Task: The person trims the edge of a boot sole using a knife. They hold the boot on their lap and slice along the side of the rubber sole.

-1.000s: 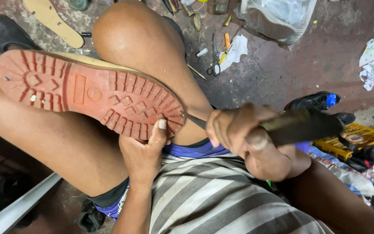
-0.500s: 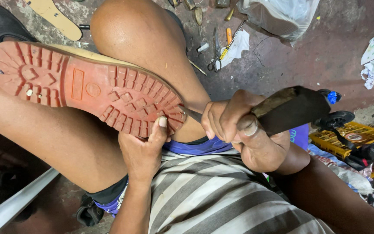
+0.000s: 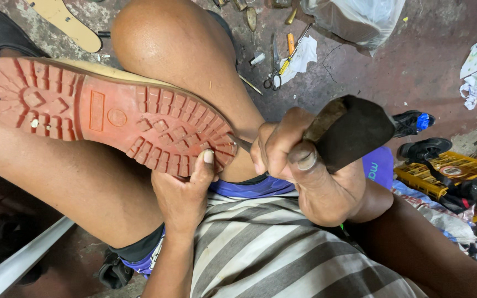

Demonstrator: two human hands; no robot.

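The shoe (image 3: 111, 118) lies sole-up across the bare thighs, its long axis running left to right, heel toward the left edge and toe pointing right toward the tool. The left hand (image 3: 186, 190) comes up from below, its grip pressed against the toe, thumb on the tread edge, steadying it. The right hand (image 3: 296, 165) is just right of the toe, its grip wrapped tight around a dark-handled tool (image 3: 351, 129); a thin metal shank (image 3: 241, 143) reaches left from the fist and meets the toe rim. The tool's axis nearly continues the shoe's, handle tilted up to the right. Scissors (image 3: 274, 77) lie on the floor (image 3: 415, 72) beyond the knee.
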